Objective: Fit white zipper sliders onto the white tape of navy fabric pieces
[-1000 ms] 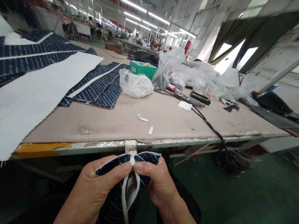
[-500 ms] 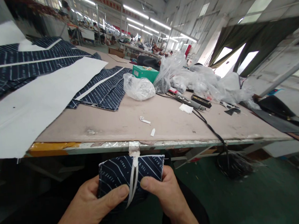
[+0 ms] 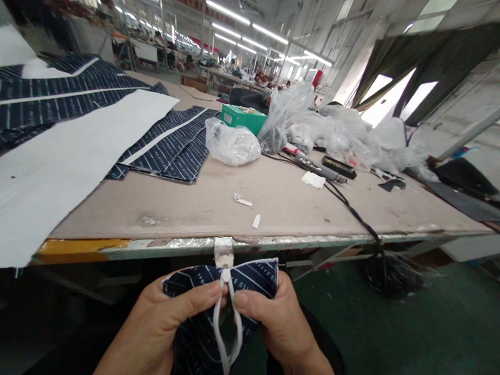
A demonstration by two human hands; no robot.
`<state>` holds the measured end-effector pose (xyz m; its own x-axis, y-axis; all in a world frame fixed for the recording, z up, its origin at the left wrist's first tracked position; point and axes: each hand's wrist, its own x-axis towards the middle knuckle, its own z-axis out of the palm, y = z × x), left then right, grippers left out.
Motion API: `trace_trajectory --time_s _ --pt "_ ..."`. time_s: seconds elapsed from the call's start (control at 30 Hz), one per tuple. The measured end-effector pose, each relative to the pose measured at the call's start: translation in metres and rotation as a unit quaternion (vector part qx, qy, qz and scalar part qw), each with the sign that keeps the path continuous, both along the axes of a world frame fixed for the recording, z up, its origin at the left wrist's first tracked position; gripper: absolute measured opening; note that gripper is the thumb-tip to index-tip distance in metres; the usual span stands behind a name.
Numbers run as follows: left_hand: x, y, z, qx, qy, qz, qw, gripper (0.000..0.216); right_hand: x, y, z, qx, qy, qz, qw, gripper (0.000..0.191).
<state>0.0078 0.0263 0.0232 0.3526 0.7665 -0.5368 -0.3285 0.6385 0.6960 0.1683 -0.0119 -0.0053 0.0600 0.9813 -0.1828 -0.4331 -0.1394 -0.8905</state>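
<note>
Both hands grip a navy fabric piece (image 3: 196, 345) with white printed lettering and stripes, just below the table's front edge. A white zipper (image 3: 218, 332) runs down its middle, parted into an oval gap, with a white slider at the top. My left hand (image 3: 156, 319) is closed on the fabric left of the zipper, its thumb near the slider. My right hand (image 3: 276, 311) pinches the fabric on the right side, thumb beside the white tape. The fabric's top meets a worn metal tab (image 3: 224, 251) on the table edge. Fingers behind the cloth are hidden.
On the table (image 3: 183, 215) lie two small white zipper pulls (image 3: 243, 200), a grey tool (image 3: 317, 167) with a black cable, and plastic bags (image 3: 349, 135). A green box (image 3: 244, 118) stands behind. Navy fabric panels (image 3: 166, 150) and a white sheet (image 3: 72, 154) cover the left.
The zipper gap has widened, with the tapes spread into an oval. My left thumb has moved up and toward the slider. The fabric's lower part hangs further down.
</note>
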Motion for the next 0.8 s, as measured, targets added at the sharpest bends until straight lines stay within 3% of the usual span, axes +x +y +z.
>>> trace_trajectory --time_s 0.17,0.43,0.8 --pt "-0.0037 -0.0016 -0.0048 0.004 -0.026 -0.024 0.999 0.026 -0.0005 -0.0005 -0.0017 -0.002 0.024 0.014 1.0 0.03" --pt "-0.0025 -0.0031 -0.0012 0.014 -0.028 -0.007 0.999 0.03 -0.0002 0.0006 0.0007 -0.002 0.053 0.027 0.998 0.028" --pt "-0.0042 -0.003 -0.0093 0.011 -0.032 -0.005 0.999 0.027 0.0004 0.0009 -0.0026 0.0 0.063 0.031 0.998 0.028"
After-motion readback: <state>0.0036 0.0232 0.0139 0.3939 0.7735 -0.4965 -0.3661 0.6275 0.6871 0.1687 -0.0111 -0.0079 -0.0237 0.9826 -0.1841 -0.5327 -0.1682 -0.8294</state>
